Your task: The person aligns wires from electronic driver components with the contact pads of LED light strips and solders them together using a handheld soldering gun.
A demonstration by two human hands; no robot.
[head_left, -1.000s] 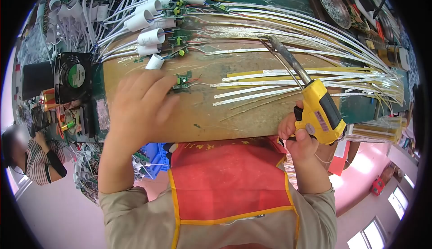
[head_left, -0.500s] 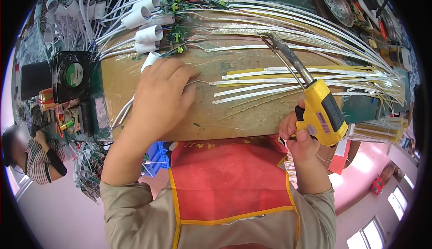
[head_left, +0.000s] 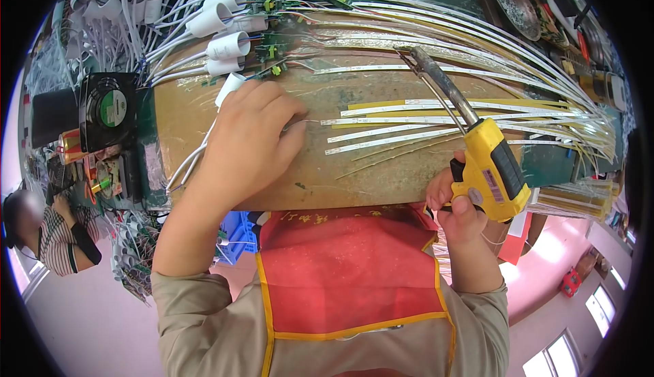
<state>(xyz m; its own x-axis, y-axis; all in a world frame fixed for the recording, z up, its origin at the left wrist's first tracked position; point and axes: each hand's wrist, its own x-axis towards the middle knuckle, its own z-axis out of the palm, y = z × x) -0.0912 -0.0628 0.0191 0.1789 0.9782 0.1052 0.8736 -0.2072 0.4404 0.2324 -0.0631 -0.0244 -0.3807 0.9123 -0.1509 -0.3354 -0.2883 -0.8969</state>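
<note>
My left hand (head_left: 248, 131) is closed, thumb and forefinger pinched on a thin wire that meets the end of a white LED strip (head_left: 368, 121). Beyond its knuckles, a white plastic tube (head_left: 230, 89) with a cable is partly covered by the hand. What lies under the palm is hidden. My right hand (head_left: 458, 200) grips a yellow and black soldering gun (head_left: 492, 166). Its metal tip (head_left: 409, 53) points away from me, above more LED strips, and I cannot tell whether it touches them.
Several white tubes (head_left: 228, 46) with green circuit boards (head_left: 271, 51) and wires lie at the far side. A black fan (head_left: 107, 113) stands left on the brown board (head_left: 272, 186)'s edge. A metal dish (head_left: 514, 5) sits far right. Another person (head_left: 65, 234) is at the left.
My left hand has shifted slightly right and away from me, and less wire shows beyond its fingertips. The soldering gun has moved slightly to the right, still in my right hand.
</note>
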